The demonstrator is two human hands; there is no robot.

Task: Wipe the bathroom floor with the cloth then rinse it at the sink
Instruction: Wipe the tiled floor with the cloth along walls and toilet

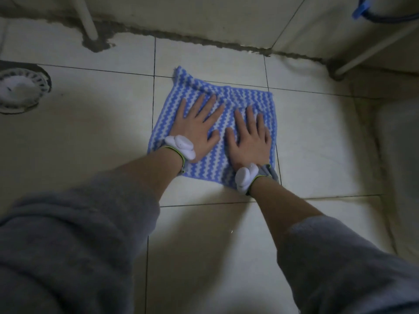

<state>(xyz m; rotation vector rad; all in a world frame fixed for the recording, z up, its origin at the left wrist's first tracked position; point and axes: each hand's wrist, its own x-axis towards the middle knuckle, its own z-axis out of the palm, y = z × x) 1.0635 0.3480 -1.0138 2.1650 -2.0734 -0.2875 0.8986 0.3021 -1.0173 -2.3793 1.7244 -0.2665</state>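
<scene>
Cloth look: I see a roughly square cloth (235, 96) with blue and white wavy stripes.
Cloth pose: spread flat, its far left corner pulled to a point.
Cloth place: on the pale tiled floor (204, 245), its far edge crossing a dark grout line.
Cloth contact: my left hand (199, 125) and right hand (249, 137) press it side by side, fingers straight.

The left grip (199, 129) lies palm down, fingers straight and spread. Just right of it the right grip (249, 140) lies flat likewise, thumbs close together.
</scene>
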